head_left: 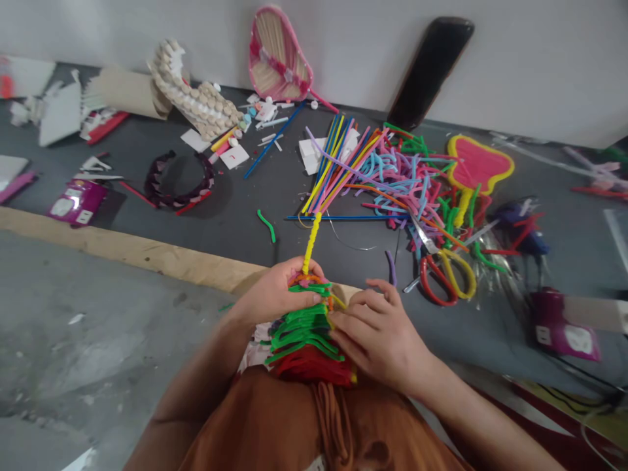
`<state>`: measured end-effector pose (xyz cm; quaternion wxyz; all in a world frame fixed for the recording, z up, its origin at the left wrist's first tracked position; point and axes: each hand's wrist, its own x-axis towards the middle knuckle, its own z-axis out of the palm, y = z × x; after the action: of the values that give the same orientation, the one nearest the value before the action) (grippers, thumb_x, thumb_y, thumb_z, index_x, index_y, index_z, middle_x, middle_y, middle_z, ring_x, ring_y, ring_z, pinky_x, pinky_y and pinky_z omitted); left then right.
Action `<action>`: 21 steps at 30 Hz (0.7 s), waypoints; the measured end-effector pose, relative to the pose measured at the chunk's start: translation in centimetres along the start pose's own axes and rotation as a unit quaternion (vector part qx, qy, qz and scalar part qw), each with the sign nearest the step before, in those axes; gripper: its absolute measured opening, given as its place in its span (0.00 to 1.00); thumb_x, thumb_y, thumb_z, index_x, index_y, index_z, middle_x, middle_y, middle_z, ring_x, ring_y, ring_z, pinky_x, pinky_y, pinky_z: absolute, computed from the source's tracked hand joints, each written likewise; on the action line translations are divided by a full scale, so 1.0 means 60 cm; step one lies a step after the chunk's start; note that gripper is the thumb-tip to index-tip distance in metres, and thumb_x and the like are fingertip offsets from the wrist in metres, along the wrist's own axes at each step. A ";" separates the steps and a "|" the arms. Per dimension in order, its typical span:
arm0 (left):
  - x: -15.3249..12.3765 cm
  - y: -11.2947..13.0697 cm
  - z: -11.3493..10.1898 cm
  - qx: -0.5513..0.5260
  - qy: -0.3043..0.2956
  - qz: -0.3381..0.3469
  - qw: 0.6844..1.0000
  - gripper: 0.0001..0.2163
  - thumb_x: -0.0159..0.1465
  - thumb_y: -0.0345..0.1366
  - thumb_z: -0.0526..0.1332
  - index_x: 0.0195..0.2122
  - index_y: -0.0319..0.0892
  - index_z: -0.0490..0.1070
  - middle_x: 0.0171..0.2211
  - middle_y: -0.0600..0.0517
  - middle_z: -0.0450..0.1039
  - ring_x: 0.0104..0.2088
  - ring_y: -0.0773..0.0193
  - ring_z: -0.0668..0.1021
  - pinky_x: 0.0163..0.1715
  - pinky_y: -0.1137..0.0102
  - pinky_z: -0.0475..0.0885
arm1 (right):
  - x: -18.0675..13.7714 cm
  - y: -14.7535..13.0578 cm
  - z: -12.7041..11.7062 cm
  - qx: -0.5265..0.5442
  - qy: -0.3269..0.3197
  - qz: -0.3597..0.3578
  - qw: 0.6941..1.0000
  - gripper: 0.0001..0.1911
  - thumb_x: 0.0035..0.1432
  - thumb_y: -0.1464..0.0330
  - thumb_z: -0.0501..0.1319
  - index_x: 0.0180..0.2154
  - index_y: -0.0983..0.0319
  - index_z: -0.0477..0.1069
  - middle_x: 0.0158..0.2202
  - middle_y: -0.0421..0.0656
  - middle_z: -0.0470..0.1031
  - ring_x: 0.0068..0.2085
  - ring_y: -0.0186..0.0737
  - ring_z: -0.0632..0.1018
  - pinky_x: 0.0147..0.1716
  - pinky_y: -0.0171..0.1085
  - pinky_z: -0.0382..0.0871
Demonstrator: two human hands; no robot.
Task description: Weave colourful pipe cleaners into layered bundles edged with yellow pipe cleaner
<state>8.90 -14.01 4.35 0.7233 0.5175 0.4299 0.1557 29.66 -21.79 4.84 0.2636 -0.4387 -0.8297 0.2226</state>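
Observation:
My left hand (pixel 275 294) is wrapped round the top of a woven pipe-cleaner piece (pixel 307 340) that rests on my lap. Its bands run orange, then green, then red toward me. A yellow pipe cleaner (pixel 311 242) sticks up from the top of the piece, past my left fingers. My right hand (pixel 377 333) lies against the right side of the piece, fingers curled and pressing on the green bands.
A heap of coloured pipe cleaners and straws (pixel 387 176) covers the grey mat (pixel 235 209) ahead. Scissors with red and yellow handles (pixel 444 275) lie to the right. A pink heart-shaped piece (pixel 478 163), a dark headband (pixel 179 180), a black phone (pixel 429 69) and a glue gun (pixel 520 229) lie around.

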 end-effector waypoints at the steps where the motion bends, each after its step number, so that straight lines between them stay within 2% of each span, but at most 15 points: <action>1: 0.000 -0.003 -0.003 -0.011 -0.010 -0.003 1.000 0.12 0.54 0.32 0.67 0.38 0.41 0.68 0.35 0.54 0.72 0.36 0.67 0.73 0.38 0.72 0.68 | 0.003 0.010 -0.003 0.073 -0.016 0.025 0.997 0.08 0.62 0.68 0.58 0.41 0.59 0.74 0.31 0.41 0.78 0.37 0.40 0.75 0.49 0.47 0.62; 2: 0.001 -0.007 -0.005 -0.024 -0.020 -0.008 0.999 0.13 0.54 0.32 0.67 0.39 0.41 0.68 0.35 0.54 0.72 0.35 0.68 0.73 0.37 0.72 0.68 | 0.006 0.021 -0.005 0.153 -0.036 0.065 0.985 0.11 0.64 0.65 0.55 0.41 0.60 0.74 0.32 0.42 0.77 0.36 0.39 0.75 0.44 0.43 0.66; 4: 0.001 -0.012 -0.010 -0.042 -0.033 -0.015 0.998 0.13 0.54 0.34 0.68 0.39 0.41 0.68 0.34 0.54 0.71 0.34 0.68 0.73 0.35 0.73 0.68 | 0.013 0.044 -0.008 0.285 -0.074 0.163 0.942 0.15 0.67 0.64 0.49 0.44 0.62 0.72 0.33 0.43 0.76 0.34 0.36 0.75 0.35 0.36 0.69; 6: 0.001 -0.015 -0.012 -0.046 -0.037 -0.012 0.998 0.13 0.54 0.34 0.68 0.39 0.40 0.68 0.34 0.53 0.71 0.34 0.67 0.73 0.35 0.72 0.68 | 0.022 0.062 -0.007 0.344 -0.111 0.216 0.907 0.15 0.67 0.66 0.48 0.49 0.62 0.69 0.37 0.43 0.76 0.37 0.36 0.76 0.36 0.35 0.70; 10: -0.001 -0.012 -0.010 -0.046 -0.036 -0.003 0.998 0.13 0.54 0.33 0.67 0.39 0.40 0.68 0.36 0.51 0.72 0.37 0.65 0.75 0.37 0.71 0.69 | 0.040 0.071 0.006 0.354 -0.197 0.160 0.900 0.24 0.61 0.72 0.53 0.60 0.60 0.61 0.46 0.43 0.75 0.43 0.36 0.75 0.42 0.37 0.70; 12: -0.003 -0.011 -0.010 -0.044 -0.034 -0.003 0.998 0.13 0.54 0.33 0.67 0.39 0.40 0.68 0.36 0.52 0.72 0.35 0.66 0.75 0.36 0.72 0.69 | 0.044 0.070 0.015 0.372 -0.226 0.148 0.888 0.24 0.61 0.72 0.53 0.59 0.60 0.61 0.43 0.42 0.76 0.39 0.35 0.76 0.39 0.35 0.70; 14: -0.005 -0.011 -0.011 -0.043 -0.031 -0.005 0.999 0.13 0.54 0.34 0.68 0.39 0.40 0.68 0.34 0.53 0.72 0.34 0.67 0.74 0.35 0.73 0.69 | 0.043 0.069 0.025 0.396 -0.251 0.148 0.871 0.18 0.63 0.69 0.53 0.55 0.61 0.66 0.39 0.41 0.76 0.37 0.34 0.75 0.36 0.34 0.70; 16: -0.006 -0.012 -0.011 -0.038 -0.028 -0.007 0.999 0.13 0.54 0.34 0.68 0.40 0.40 0.69 0.34 0.53 0.72 0.33 0.68 0.74 0.34 0.73 0.69 | 0.040 0.069 0.034 0.403 -0.247 0.150 0.869 0.15 0.64 0.67 0.54 0.51 0.62 0.69 0.39 0.42 0.76 0.38 0.35 0.75 0.36 0.33 0.70; 19: -0.006 -0.015 -0.011 -0.032 -0.031 -0.001 0.999 0.13 0.55 0.34 0.67 0.40 0.40 0.69 0.34 0.53 0.72 0.33 0.68 0.74 0.34 0.73 0.69 | 0.037 0.070 0.047 0.408 -0.196 0.154 0.878 0.18 0.62 0.69 0.56 0.54 0.61 0.66 0.47 0.46 0.74 0.47 0.39 0.74 0.45 0.37 0.69; 21: -0.005 -0.016 -0.011 -0.034 -0.034 0.009 0.999 0.12 0.55 0.33 0.67 0.40 0.40 0.69 0.34 0.53 0.73 0.32 0.69 0.74 0.34 0.73 0.69 | 0.038 0.069 0.053 0.455 -0.193 0.150 0.856 0.22 0.62 0.69 0.56 0.58 0.59 0.61 0.49 0.46 0.73 0.49 0.39 0.74 0.48 0.38 0.68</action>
<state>8.02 -14.19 3.57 0.7531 0.5013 0.3952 0.1592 29.10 -18.17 0.47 0.2317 -0.3373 -0.5938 0.6928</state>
